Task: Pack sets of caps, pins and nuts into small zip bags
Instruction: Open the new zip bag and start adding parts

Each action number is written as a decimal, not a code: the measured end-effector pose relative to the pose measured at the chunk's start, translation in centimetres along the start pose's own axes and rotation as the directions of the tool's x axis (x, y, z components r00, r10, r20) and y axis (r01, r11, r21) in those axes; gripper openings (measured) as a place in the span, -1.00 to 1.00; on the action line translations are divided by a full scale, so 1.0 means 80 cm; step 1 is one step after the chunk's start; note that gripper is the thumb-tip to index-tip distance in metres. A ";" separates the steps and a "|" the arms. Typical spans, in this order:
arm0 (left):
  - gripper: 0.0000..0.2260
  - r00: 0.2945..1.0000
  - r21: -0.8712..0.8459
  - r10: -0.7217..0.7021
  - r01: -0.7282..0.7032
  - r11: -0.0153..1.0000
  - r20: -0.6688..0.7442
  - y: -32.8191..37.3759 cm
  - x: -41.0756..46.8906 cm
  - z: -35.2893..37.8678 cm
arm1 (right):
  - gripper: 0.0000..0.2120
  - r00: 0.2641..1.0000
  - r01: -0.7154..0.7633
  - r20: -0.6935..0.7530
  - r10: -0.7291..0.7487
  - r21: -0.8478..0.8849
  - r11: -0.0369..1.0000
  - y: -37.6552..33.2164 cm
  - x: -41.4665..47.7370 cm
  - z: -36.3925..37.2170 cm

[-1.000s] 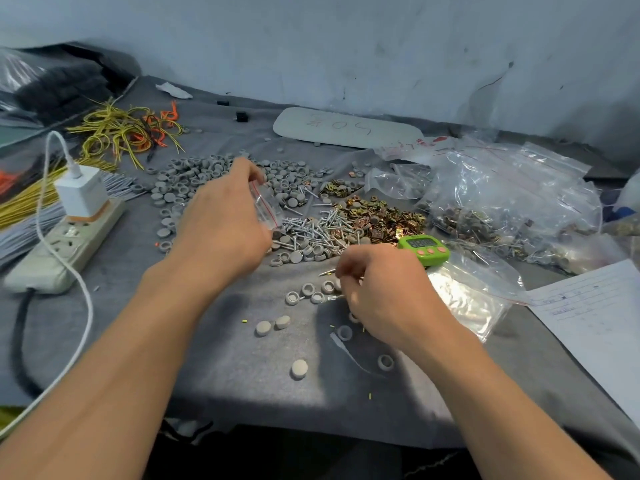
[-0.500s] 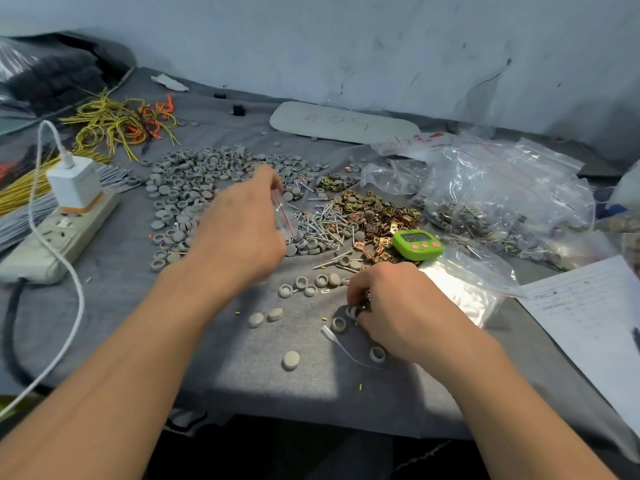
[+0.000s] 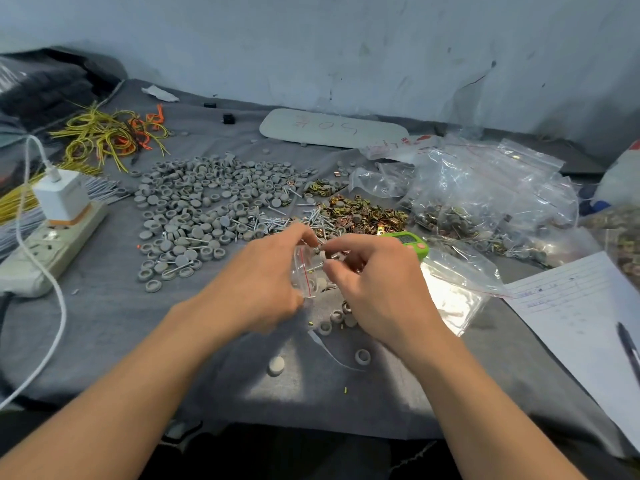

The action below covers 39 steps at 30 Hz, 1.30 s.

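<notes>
My left hand (image 3: 263,282) holds a small clear zip bag (image 3: 306,275) with a red seal line, its mouth facing my right hand. My right hand (image 3: 377,282) pinches several pins and small parts at the bag's mouth; what lies inside my fingers is partly hidden. A big heap of grey caps (image 3: 207,206) spreads over the grey cloth behind my left hand. Silver pins (image 3: 277,223) lie in a loose pile between the caps and the brass nuts (image 3: 360,216). A few caps (image 3: 332,320) rest on the cloth just under my hands.
Filled zip bags (image 3: 485,199) pile up at the right, a green timer (image 3: 410,242) and flat empty bags (image 3: 453,289) beside my right hand. A power strip with white charger (image 3: 55,223) lies left; yellow wires (image 3: 104,136) far left. Paper with pen (image 3: 588,323) lies right.
My right hand lifted off the cloth with picked-up parts and met the bag. My left hand brought the bag down and right toward it. The camera view shifted slightly.
</notes>
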<state>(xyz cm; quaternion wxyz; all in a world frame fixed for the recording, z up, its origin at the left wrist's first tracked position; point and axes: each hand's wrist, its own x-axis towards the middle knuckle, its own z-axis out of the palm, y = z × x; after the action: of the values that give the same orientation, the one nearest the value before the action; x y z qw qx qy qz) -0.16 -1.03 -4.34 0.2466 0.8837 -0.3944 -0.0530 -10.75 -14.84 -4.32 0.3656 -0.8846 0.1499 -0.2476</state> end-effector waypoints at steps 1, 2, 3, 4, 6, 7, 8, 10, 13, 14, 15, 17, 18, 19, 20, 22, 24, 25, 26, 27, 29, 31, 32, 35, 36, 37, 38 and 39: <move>-0.43 1.000 -0.033 0.003 -0.003 0.999 0.005 0.001 0.001 -0.001 | -0.86 1.000 0.004 0.028 -0.004 0.012 1.000 0.000 0.001 0.002; -0.47 1.000 -0.072 0.010 -0.009 0.997 0.006 0.002 0.001 -0.002 | -0.85 0.998 0.008 0.061 -0.009 0.010 1.000 -0.001 0.003 0.004; -0.50 1.000 -0.117 0.020 -0.019 0.993 0.006 0.003 0.002 -0.003 | -0.85 0.996 0.014 0.093 -0.014 0.004 1.000 -0.002 0.005 0.007; -0.53 0.999 -0.166 0.033 -0.032 0.986 0.008 0.005 0.002 -0.004 | -0.86 0.992 0.019 0.128 -0.020 0.005 1.000 -0.004 0.007 0.010; -0.56 0.998 -0.248 0.058 -0.052 0.967 0.016 0.006 0.003 -0.006 | -0.80 0.980 0.026 0.199 -0.031 0.026 0.999 -0.009 0.012 0.013; -0.56 0.998 -0.278 0.064 -0.056 0.959 0.018 0.006 0.004 -0.007 | -0.78 0.976 0.024 0.216 -0.034 0.049 0.998 -0.011 0.014 0.014; -0.56 0.997 -0.303 0.070 -0.062 0.951 0.015 0.005 0.005 -0.008 | -0.79 0.978 0.006 0.209 -0.025 0.091 0.996 -0.012 0.016 0.013; -0.55 0.997 -0.350 0.079 -0.080 0.933 -0.018 0.000 0.007 -0.013 | -0.78 0.991 -0.069 0.127 0.039 0.243 0.968 -0.011 0.021 0.008; -0.54 0.996 -0.480 0.060 -0.087 0.873 -0.071 -0.009 0.012 -0.021 | -0.76 0.994 -0.098 0.071 0.083 0.243 0.965 -0.001 0.025 -0.009; -0.52 0.997 -0.526 0.046 -0.074 0.847 -0.065 -0.013 0.013 -0.022 | -0.77 0.989 -0.092 0.125 0.075 0.137 0.986 0.002 0.024 -0.015; -0.52 0.998 -0.550 0.028 -0.054 0.833 -0.056 -0.016 0.015 -0.022 | -0.79 0.977 -0.080 0.199 0.071 0.035 0.996 0.003 0.022 -0.018; -0.53 0.999 -0.536 -0.004 -0.016 0.844 -0.036 -0.020 0.017 -0.019 | -0.83 0.955 -0.074 0.286 0.076 -0.021 0.997 0.000 0.015 -0.020; -0.53 1.000 -0.523 -0.014 -0.002 0.853 -0.026 -0.020 0.019 -0.018 | -0.85 0.952 -0.082 0.297 0.075 0.010 0.997 -0.002 0.012 -0.020; -0.52 1.000 -0.511 -0.020 0.006 0.860 -0.021 -0.019 0.019 -0.017 | -0.87 0.952 -0.083 0.297 0.068 0.039 0.996 -0.003 0.009 -0.018; -0.51 1.000 -0.505 -0.022 0.008 0.863 -0.022 -0.018 0.021 -0.017 | -0.86 0.954 -0.076 0.293 0.057 0.053 0.996 -0.004 0.008 -0.016; -0.49 1.000 -0.512 -0.016 0.000 0.859 -0.027 -0.016 0.022 -0.017 | -0.76 0.962 -0.053 0.269 0.046 0.018 0.998 -0.005 0.006 -0.012; -0.46 1.000 -0.531 0.000 -0.015 0.847 -0.027 -0.016 0.023 -0.019 | -0.62 0.978 -0.028 0.203 0.038 -0.051 0.998 -0.006 0.006 -0.011; -0.44 1.000 -0.547 0.007 -0.017 0.837 -0.020 -0.016 0.023 -0.019 | -0.60 0.986 -0.028 0.161 0.039 -0.068 0.997 -0.006 0.007 -0.010; -0.43 1.000 -0.566 0.020 -0.023 0.824 -0.011 -0.016 0.022 -0.019 | -0.64 0.992 -0.029 0.121 0.038 -0.074 0.997 -0.007 0.007 -0.008; -0.42 0.999 -0.577 0.040 -0.034 0.816 -0.002 -0.014 0.021 -0.019 | -0.73 0.996 -0.030 0.084 0.036 -0.070 0.997 -0.008 0.008 -0.006; -0.41 0.998 -0.570 0.067 -0.054 0.820 0.001 -0.012 0.019 -0.019 | -0.85 0.999 -0.020 0.026 0.020 -0.017 1.000 -0.009 0.010 -0.001; -0.39 0.997 -0.565 0.075 -0.055 0.823 0.014 -0.012 0.020 -0.021 | -0.85 0.999 0.026 -0.032 -0.025 0.038 0.999 -0.010 0.011 0.000; -0.39 0.996 -0.563 0.086 -0.051 0.825 0.035 -0.012 0.020 -0.022 | -0.84 0.996 0.063 -0.064 -0.060 0.046 0.997 -0.011 0.011 -0.001; -0.41 0.971 -0.620 0.160 -0.016 0.785 0.177 -0.013 0.017 -0.032 | -0.80 0.972 0.185 -0.161 -0.170 0.083 0.979 -0.014 0.012 -0.005; -0.43 0.953 -0.664 0.198 0.004 0.748 0.229 -0.014 0.017 -0.034 | -0.80 0.962 0.218 -0.187 -0.197 0.103 0.970 -0.014 0.012 -0.006; -0.44 0.935 -0.702 0.232 0.023 0.712 0.267 -0.015 0.018 -0.036 | -0.80 0.954 0.246 -0.205 -0.219 0.120 0.962 -0.015 0.012 -0.007; -0.46 0.921 -0.734 0.267 0.031 0.678 0.285 -0.016 0.018 -0.037 | -0.81 0.947 0.272 -0.215 -0.240 0.131 0.953 -0.016 0.012 -0.007; -0.50 0.915 -0.766 0.291 0.029 0.643 0.279 -0.018 0.019 -0.037 | -0.81 0.942 0.286 -0.223 -0.250 0.146 0.947 -0.017 0.011 -0.008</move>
<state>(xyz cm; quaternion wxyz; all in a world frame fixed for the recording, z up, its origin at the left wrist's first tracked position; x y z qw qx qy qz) 2.68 -0.17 -2.27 0.5144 0.6407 -0.4399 -0.3626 -10.23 -14.69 -2.66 0.3882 -0.8312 0.0414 -0.3959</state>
